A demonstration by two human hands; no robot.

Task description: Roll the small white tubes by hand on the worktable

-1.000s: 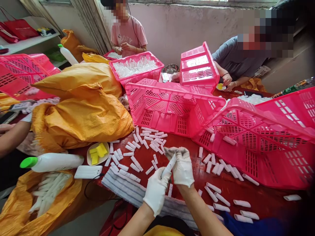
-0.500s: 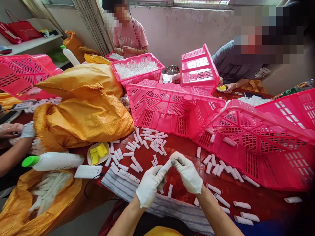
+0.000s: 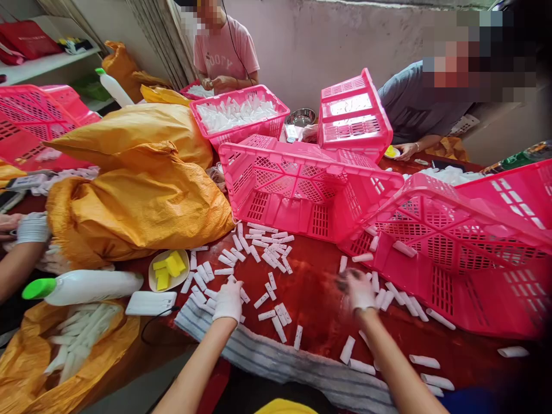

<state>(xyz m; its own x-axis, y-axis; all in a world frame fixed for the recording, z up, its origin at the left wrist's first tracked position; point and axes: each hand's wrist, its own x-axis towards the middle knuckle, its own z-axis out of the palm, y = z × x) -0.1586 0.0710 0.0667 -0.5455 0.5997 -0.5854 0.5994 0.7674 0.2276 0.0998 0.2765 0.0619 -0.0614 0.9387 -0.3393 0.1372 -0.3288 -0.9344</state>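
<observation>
We count at least six pink baskets (image 3: 297, 221) around the red bench (image 3: 310, 276), one heaped with white pieces, and two green-capped bottles (image 3: 99, 286), the nearer lying on its side. One plate (image 3: 175, 283) of yellow blocks (image 3: 163, 280) sits beside one white box (image 3: 150, 303), near one striped towel (image 3: 259, 352). The white tubes (image 3: 279, 329) on the bench are too crowded to count exactly, dozens in all; one lies alone just beside the towel, and two lie between it and our right forearm.

We reach both arms forward, well apart. Our left hand (image 3: 228, 300) is palm down, fingers over the tubes at the towel's edge; we cannot tell whether it grips one. Our right hand (image 3: 361, 289), blurred at the fingers, hovers or rests near the tubes before the right basket; we cannot tell whether it is open or closed.
</observation>
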